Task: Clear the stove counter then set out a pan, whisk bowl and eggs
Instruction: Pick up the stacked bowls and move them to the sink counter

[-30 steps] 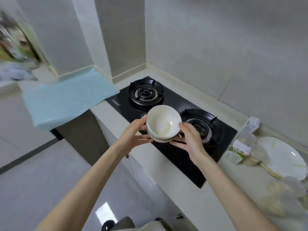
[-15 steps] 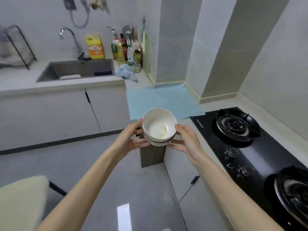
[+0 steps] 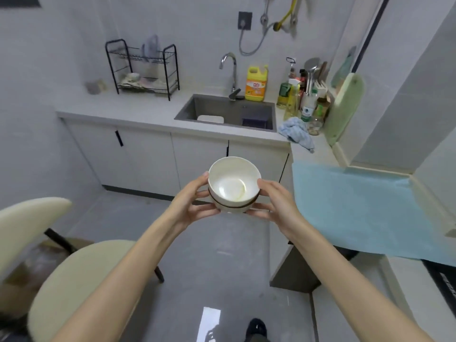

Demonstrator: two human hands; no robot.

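- Cream chair [image 3: 81,280]: lower left, on the floor.
- Black dish rack [image 3: 143,67]: back-left of the sink counter [image 3: 138,114].
- Left hand [image 3: 190,206]: fingers curled round the left side of the bowl stack.
- Bowl stack [image 3: 234,183]: two nested white bowls, held in mid-air over the floor, short of the counter's front edge.
- Yellow detergent bottle [image 3: 256,82]: at the sink's [image 3: 259,107] back-right corner.
- Right hand [image 3: 276,203]: fingers wrapped round the stack's right side.
- Blue mat [image 3: 357,206]: draped over the right counter's edge.

Two bowls [image 3: 234,183], two hands [image 3: 191,206] [image 3: 276,206], one sink [image 3: 222,104], one faucet [image 3: 230,67], one rack [image 3: 143,70].
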